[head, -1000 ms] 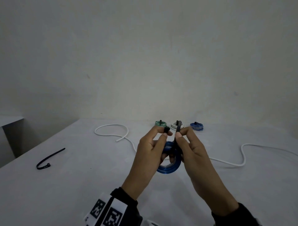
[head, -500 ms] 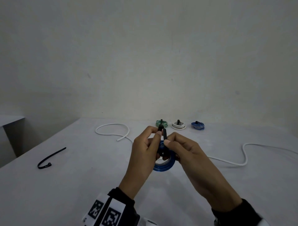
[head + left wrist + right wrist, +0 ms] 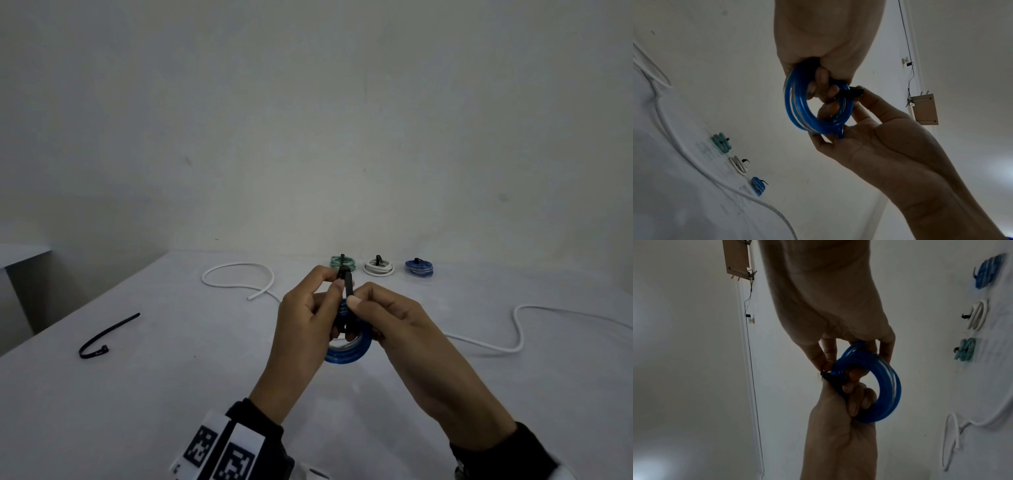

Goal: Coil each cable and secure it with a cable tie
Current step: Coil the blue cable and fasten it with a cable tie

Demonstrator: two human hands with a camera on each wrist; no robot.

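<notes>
You hold a blue cable coil (image 3: pixel 349 353) upright above the table, several glossy loops bunched into a ring, with a black cable tie (image 3: pixel 347 291) wrapped round its upper edge and its tail pointing up. Along the table's far edge lie three finished coils, green (image 3: pixel 342 263), white (image 3: pixel 378 268) and blue (image 3: pixel 418 267), each cinched with a black tie. A long white cable (image 3: pixel 520 325) snakes loose across the table. A spare black tie (image 3: pixel 102 337) lies curved, well apart at the left.
</notes>
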